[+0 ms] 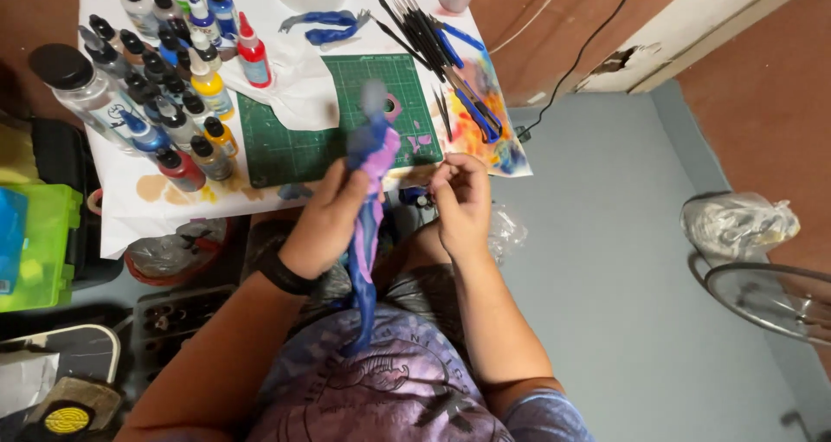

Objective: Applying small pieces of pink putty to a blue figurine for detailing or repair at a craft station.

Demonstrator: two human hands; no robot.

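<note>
While paint bottles (164, 104) stand capped, left hand (325, 221) holds figure (370, 191).

Figure's (370, 182) head is a blur, and whatever the right hand (460, 201) pinches is too tiny to tell.

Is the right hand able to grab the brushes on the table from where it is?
Probably yes. The right hand is at the table's near edge, and the dark brushes lie further back, right of the green cutting mat, with nothing between. Its fingers seem pinched on something small, so that would go down first.
</note>
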